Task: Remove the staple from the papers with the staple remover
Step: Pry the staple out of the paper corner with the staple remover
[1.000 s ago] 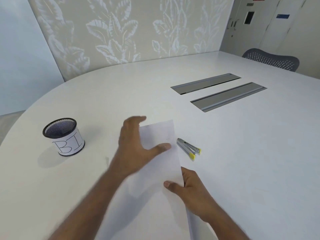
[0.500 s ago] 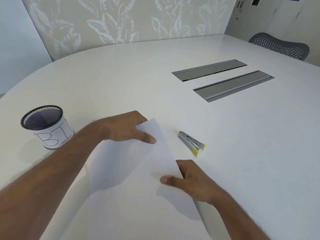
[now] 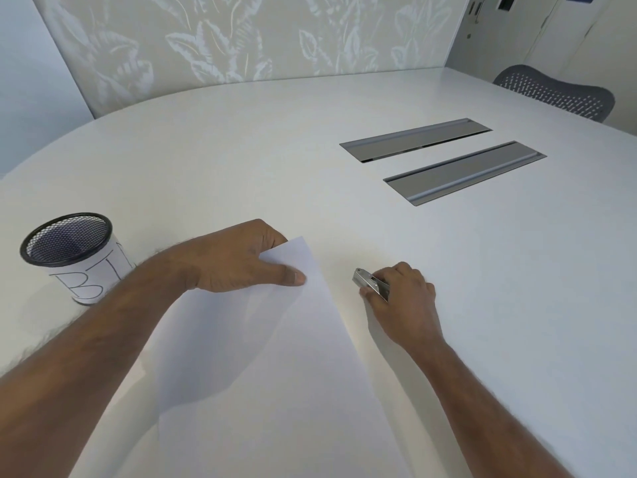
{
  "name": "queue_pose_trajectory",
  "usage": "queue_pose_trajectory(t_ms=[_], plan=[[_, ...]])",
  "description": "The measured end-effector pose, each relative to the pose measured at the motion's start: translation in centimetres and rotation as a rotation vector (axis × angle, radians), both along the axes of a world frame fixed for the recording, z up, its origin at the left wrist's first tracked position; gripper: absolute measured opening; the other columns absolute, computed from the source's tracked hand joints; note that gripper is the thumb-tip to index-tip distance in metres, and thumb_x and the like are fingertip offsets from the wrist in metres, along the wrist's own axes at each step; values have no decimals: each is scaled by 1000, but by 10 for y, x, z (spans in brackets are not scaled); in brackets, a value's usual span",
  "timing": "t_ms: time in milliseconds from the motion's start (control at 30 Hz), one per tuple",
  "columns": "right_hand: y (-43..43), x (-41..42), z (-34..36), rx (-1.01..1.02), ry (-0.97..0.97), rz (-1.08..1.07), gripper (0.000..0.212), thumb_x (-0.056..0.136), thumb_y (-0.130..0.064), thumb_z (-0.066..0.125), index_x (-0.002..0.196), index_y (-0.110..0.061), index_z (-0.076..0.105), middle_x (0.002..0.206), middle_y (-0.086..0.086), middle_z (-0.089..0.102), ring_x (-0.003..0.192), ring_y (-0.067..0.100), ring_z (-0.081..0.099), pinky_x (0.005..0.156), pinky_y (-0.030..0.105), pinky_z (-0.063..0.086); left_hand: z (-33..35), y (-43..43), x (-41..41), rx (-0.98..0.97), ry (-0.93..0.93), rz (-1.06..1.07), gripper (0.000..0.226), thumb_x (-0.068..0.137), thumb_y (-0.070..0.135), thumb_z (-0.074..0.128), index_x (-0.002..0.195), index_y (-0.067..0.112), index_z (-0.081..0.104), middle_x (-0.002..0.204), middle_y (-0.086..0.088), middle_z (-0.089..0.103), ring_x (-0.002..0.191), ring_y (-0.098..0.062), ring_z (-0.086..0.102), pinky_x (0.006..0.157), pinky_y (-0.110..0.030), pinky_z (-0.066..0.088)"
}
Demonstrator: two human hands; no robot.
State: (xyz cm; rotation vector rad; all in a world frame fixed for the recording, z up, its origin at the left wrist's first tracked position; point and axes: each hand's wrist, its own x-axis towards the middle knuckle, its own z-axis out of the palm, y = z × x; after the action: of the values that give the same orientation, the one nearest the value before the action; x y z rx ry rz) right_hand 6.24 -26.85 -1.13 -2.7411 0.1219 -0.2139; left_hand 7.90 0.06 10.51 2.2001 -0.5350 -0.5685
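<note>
White papers (image 3: 275, 357) lie on the white table (image 3: 241, 160), reaching from the near edge toward the middle. My left hand (image 3: 238, 260) grips their far top corner, thumb on top and fingers behind. I cannot make out the staple. The metal staple remover (image 3: 369, 283) rests on the table just right of the papers, its metal tip pointing away from me. My right hand (image 3: 403, 298) is closed over its near end, hiding the yellow handle tips.
A black mesh cup (image 3: 74, 253) with a white label stands at the left, close to my left forearm. Two grey metal cable hatches (image 3: 444, 160) are set into the table farther right. A grey mesh chair (image 3: 558, 91) stands beyond the far right edge.
My right hand has let go of the papers' right edge and moved right onto the staple remover, closing on it. My left hand still holds the top corner.
</note>
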Motion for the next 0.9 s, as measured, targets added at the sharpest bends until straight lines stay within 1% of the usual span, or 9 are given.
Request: queue_pose_trajectory(t_ms=[100,200,300,433,567,667,767,833,900], plan=[[-2,-7,8,162,9,49,13,93,-36,61,98,-25,67,96,-8,59,96,15,57,82,34,43,8,-1,-5,13,-18,17,61,73,53,69,77,-6,57,67,-10,52,61,-20,46,63,-35,35],[-1,-27,30,604,-24,124,4,94,-27,63,92,-30,65,93,-9,65,85,2,59,72,22,41,16,0,-11,41,-57,37,57,74,50,69,70,-3,49,63,-7,44,57,-18,40,61,-34,31],[2,-55,62,960,-69,237,9,93,-29,62,96,-26,69,81,0,70,72,8,60,64,17,44,25,-1,-18,36,-79,54,54,72,49,68,69,-2,49,62,-5,46,56,-17,41,59,-33,32],[13,-87,93,1185,-87,369,19,90,-25,56,97,-18,72,70,7,65,64,18,60,59,22,46,41,-4,-28,17,-96,67,55,72,49,68,74,-5,56,64,-8,54,57,-18,48,59,-34,37],[30,-109,104,1136,-113,398,16,88,-23,58,94,-24,73,72,16,66,57,21,61,55,25,47,59,-7,-39,-8,-99,60,60,78,48,68,79,-11,55,67,-10,53,59,-20,45,59,-33,34],[39,-120,107,931,-188,368,12,89,-30,61,94,-31,72,73,1,69,61,16,64,55,28,48,70,-7,-49,-25,-62,52,65,80,49,65,83,-15,55,70,-12,55,62,-24,44,60,-36,33],[45,-124,113,800,-292,343,14,88,-38,60,97,-35,71,82,-12,71,71,19,67,61,34,56,78,-8,-55,-49,-62,74,63,81,47,65,80,-15,55,70,-14,52,63,-27,40,62,-38,29],[49,-127,118,768,-343,349,15,88,-40,60,95,-34,72,82,-16,71,74,17,68,61,29,56,82,-8,-60,-73,-56,87,57,81,44,66,83,-13,63,74,-24,64,66,-29,47,65,-40,34],[54,-128,120,734,-381,354,13,89,-36,62,95,-32,73,80,-19,70,76,15,69,62,19,52,83,-8,-65,-98,-50,95,50,82,41,66,88,-8,71,90,-31,72,71,-31,56,70,-41,41]])
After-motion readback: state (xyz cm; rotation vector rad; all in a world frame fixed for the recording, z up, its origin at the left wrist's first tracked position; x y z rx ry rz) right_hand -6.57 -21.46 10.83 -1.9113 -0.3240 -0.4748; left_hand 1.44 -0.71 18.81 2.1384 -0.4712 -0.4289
